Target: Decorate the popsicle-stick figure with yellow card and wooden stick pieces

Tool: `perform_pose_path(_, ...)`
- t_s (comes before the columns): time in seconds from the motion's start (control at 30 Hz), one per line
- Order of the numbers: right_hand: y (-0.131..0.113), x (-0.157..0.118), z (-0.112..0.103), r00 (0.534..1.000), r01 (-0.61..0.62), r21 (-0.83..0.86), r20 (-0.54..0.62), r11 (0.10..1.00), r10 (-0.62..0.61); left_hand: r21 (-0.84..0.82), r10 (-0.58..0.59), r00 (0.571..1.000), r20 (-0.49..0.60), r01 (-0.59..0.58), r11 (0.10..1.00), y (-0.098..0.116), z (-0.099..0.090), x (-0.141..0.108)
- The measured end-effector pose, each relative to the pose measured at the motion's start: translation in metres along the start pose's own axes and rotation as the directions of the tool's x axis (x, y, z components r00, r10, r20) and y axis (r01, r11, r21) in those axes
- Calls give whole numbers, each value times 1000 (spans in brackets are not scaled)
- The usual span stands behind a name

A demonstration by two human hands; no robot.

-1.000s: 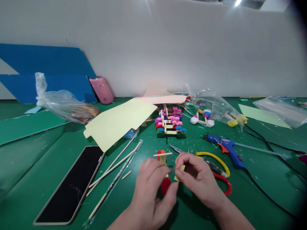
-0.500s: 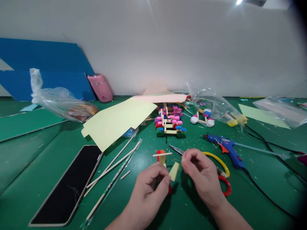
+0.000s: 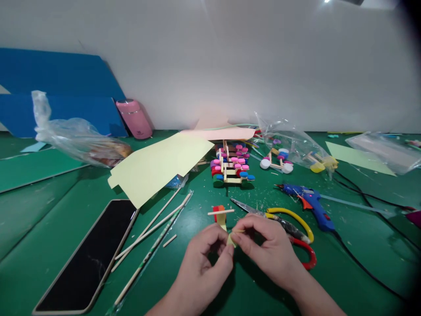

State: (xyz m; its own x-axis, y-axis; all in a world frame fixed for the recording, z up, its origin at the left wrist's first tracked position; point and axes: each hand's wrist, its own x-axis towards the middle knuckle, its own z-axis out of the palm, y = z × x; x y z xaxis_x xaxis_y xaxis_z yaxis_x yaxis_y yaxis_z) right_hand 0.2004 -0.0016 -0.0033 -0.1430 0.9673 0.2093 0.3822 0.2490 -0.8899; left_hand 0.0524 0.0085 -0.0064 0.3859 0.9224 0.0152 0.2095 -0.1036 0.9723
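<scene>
A small pale yellow paper piece (image 3: 231,240) is pinched between the fingertips of my left hand (image 3: 206,259). My right hand (image 3: 268,248) is closed on the same piece from the right, its thumb and forefinger at the paper's upper edge. Just beyond my fingertips lies a red and orange piece (image 3: 218,210) with a yellow strip, and a short wooden stick (image 3: 221,212) rests across it. Scissors (image 3: 286,226) with yellow and red handles lie partly behind my right hand. Several small wheeled stick models (image 3: 234,169) stand further back.
On the left are a phone (image 3: 87,256), long sticks (image 3: 154,228) and a large yellow paper sheet (image 3: 161,164). A blue glue gun (image 3: 311,202) with its cable lies right. Behind are a pink bottle (image 3: 134,118), plastic bags (image 3: 75,136) and a white-wheeled model (image 3: 276,162).
My right hand has moved left and down, from beside the scissors to the paper piece, and its fingers now meet my left fingertips there. The view has shifted slightly.
</scene>
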Motion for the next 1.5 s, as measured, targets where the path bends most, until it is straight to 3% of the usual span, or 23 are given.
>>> perform_pose_path(0.1,1,1,-1,1000,21,1,-4,1000,-21,27,13,1000,18,-14,1000,-1,0,0)
perform_pose_path(0.27,4,3,-4,993,-65,45,-95,997,69,47,47,999,18,-48,998,1,-1,-1)
perform_pose_path(0.4,3,9,-14,970,-75,-69,-236,995,56,131,202,977,-65,-193,972,3,-5,-2)
perform_pose_path(0.47,0,16,-22,978,-52,-171,-210,984,15,189,272,948,-164,-241,952,5,-10,-1)
perform_pose_path(0.57,-5,30,-31,996,17,-314,-83,949,-45,284,296,917,-267,-218,934,10,-21,8)
perform_pose_path(0.67,-6,43,-33,998,61,-393,44,917,-48,369,232,958,-170,-156,916,15,-33,23)
perform_pose_path(0.77,-6,50,-33,992,83,-391,117,916,-40,410,121,993,-7,-108,906,20,-42,38)
perform_pose_path(0.93,-2,51,-32,984,96,-332,174,938,-39,419,-7,979,204,-81,904,22,-45,53)
perform_pose_path(1.2,5,52,-30,981,86,-243,190,966,-39,284,27,949,315,-121,951,10,-42,61)
perform_pose_path(1.5,2,53,-31,980,107,-187,184,976,-72,175,-39,947,319,-18,984,10,-39,61)
